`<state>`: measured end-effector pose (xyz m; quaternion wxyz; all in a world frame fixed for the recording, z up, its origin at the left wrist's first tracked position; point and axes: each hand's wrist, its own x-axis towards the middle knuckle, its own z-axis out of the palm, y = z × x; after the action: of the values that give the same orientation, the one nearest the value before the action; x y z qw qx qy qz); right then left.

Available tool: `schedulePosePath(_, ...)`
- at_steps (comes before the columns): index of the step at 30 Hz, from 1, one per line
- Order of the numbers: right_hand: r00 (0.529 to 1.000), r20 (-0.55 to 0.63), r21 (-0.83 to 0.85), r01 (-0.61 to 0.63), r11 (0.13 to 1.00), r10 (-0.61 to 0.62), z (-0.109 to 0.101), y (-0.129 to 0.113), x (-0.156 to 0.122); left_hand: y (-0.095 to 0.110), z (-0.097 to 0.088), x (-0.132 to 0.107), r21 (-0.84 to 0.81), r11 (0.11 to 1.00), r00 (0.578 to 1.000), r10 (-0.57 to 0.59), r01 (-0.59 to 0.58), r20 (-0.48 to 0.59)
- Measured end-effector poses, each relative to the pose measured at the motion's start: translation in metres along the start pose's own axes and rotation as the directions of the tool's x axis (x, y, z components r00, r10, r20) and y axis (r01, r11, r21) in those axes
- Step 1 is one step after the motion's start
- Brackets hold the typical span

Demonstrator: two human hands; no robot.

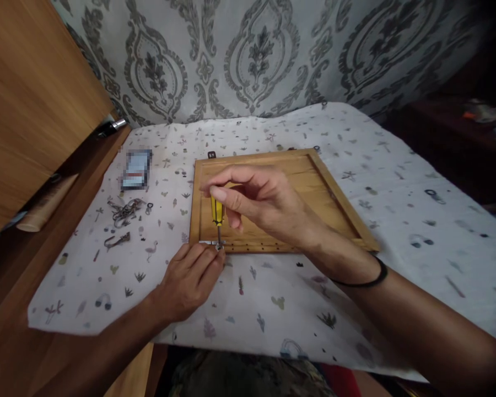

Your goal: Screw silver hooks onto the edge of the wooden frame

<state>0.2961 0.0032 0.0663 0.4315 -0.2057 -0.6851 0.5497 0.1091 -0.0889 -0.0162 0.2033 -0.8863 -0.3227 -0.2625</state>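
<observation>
A framed wooden panel [273,193] lies flat on a white printed cloth. At its near left corner sits a small silvery metal fitting [210,242]. My left hand [190,278] is closed with its fingertips pressed on the fitting and the panel's near edge. My right hand [264,201] pinches the top of a yellow-handled screwdriver [217,210] between thumb and fingers. The screwdriver stands nearly upright, its shaft reaching down to the fitting. The exact contact of its tip is too small to tell.
Left of the panel lie a tangle of metal pieces [126,211], a separate small metal piece [116,240] and a blurred phone-like object [136,170]. A wooden cabinet [37,88] borders the left side. A patterned curtain [256,55] hangs behind the cloth [248,132].
</observation>
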Motion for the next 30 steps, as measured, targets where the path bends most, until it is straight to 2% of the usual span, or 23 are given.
schedulePosePath(5, 0.998, -0.047, 0.083, -0.041, 0.996, 0.045, 0.003, 0.001, 0.002, 0.000, 0.000, 0.000, -0.007, 1.000, 1.000, 0.000, 0.000, 0.015)
schedulePosePath(14, 0.998, 0.061, 0.044, -0.023, 0.999, 0.020, -0.005, -0.003, 0.001, 0.000, -0.001, -0.001, -0.009, 1.000, 1.000, 0.008, -0.008, 0.022)
schedulePosePath(21, 0.997, -0.029, 0.067, -0.070, 0.995, 0.072, 0.000, 0.000, 0.003, 0.001, -0.001, -0.002, -0.006, 1.000, 1.000, 0.007, -0.006, 0.020)
schedulePosePath(24, 0.996, 0.022, 0.089, -0.087, 0.992, 0.085, -0.003, -0.002, 0.002, 0.000, -0.001, -0.002, -0.005, 1.000, 1.000, 0.000, 0.000, 0.024)
schedulePosePath(30, 0.990, 0.140, 0.047, -0.042, 0.998, 0.035, -0.010, -0.004, 0.001, -0.001, -0.001, -0.001, -0.010, 1.000, 1.000, 0.008, -0.007, 0.019)
